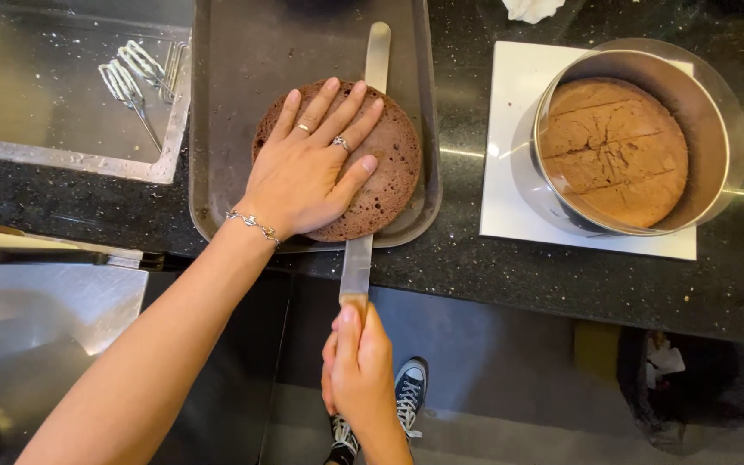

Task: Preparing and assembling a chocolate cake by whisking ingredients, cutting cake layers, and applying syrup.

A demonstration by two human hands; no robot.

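Brown sponge layer (389,172) pinned under the flat, open left hand (303,176), steadying it; right hand (356,366) grips the long knife (363,207) sliding beneath.

The right hand (356,366) grips the knife (365,164) handle at the counter edge. Ahead of the grip, the blade goes under the cake (389,172) in the tray (217,129); the left hand (307,168) lies on the cake. To the right of the grip, a ring mould (716,103) stands on a board (510,103). To the far left, whisks (135,77) lie in the sink (10,103).
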